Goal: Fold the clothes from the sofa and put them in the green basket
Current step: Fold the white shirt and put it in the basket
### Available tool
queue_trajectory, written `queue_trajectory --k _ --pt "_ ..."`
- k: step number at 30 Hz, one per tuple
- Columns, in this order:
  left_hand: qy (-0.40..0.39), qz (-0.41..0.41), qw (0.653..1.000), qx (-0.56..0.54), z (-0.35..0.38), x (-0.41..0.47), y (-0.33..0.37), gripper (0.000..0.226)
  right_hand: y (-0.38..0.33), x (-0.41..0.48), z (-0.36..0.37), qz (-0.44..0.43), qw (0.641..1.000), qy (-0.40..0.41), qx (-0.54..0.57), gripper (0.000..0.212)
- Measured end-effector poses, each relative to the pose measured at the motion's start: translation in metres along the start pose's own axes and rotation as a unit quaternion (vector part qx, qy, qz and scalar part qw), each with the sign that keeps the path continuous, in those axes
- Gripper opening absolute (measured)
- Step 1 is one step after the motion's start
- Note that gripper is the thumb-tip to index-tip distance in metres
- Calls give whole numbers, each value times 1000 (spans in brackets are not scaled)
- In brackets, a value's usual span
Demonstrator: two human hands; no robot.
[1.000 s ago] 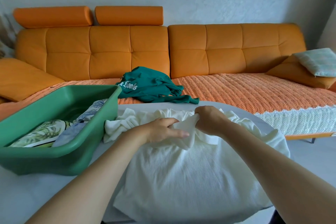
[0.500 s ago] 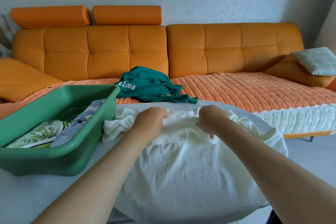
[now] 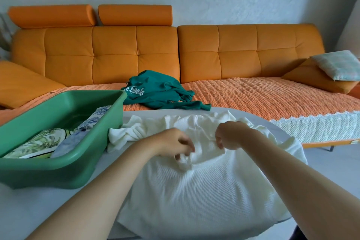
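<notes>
Cream waffle-knit top (image 3: 194, 191) lies spread on the pale bench (image 3: 23, 210), left hand (image 3: 173, 145) and right hand (image 3: 231, 136) each pinching bunched fabric near its middle. Looks soft, light and floppy (I'd grab the seams).

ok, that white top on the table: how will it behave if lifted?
Probably floppy: the white top bunches into soft folds where the left hand and right hand pinch it. Likely light for its size; the knit looks thin. It drapes over the table edge, so it should sag, not hold shape.
</notes>
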State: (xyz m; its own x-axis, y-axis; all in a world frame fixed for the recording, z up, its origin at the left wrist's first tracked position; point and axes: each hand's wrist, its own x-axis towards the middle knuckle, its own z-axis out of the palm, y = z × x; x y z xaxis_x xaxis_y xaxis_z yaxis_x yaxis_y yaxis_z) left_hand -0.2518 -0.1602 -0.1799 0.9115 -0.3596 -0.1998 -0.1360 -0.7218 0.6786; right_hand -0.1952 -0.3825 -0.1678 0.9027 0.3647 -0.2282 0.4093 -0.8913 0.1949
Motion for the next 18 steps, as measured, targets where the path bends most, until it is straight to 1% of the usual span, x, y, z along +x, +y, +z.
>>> queue_trajectory --k 1,3,4,6,9,12,13,15,17,18 --pt "71 4 997 -6 -4 3 0 14 -1 2 -1 14 999 38 -7 22" --pt "201 -6 979 26 -12 9 -6 19 -2 7 -2 47 993 112 4 18" --pt "248 -19 967 48 -15 11 -11 20 -1 11 -1 60 988 141 32 15" --pt "304 -55 948 75 -23 19 -22 22 2 20 3 78 974 189 92 15" --pt "312 -112 936 119 -36 36 -35 36 10 40 8 99 955 229 158 21" --pt "277 -155 936 153 -43 60 -44 49 21 63 11 146 949 217 175 27" --pt "254 -174 936 170 -45 69 -46 54 25 70 11 162 954 195 160 31" --pt "209 -205 934 206 -46 85 -49 65 33 85 11 166 973 115 110 42" --pt "193 -217 931 222 -48 99 -56 69 35 100 12 131 985 39 102 47" --pt "193 -219 932 216 -50 105 -61 66 34 107 13 110 987 27 118 44"
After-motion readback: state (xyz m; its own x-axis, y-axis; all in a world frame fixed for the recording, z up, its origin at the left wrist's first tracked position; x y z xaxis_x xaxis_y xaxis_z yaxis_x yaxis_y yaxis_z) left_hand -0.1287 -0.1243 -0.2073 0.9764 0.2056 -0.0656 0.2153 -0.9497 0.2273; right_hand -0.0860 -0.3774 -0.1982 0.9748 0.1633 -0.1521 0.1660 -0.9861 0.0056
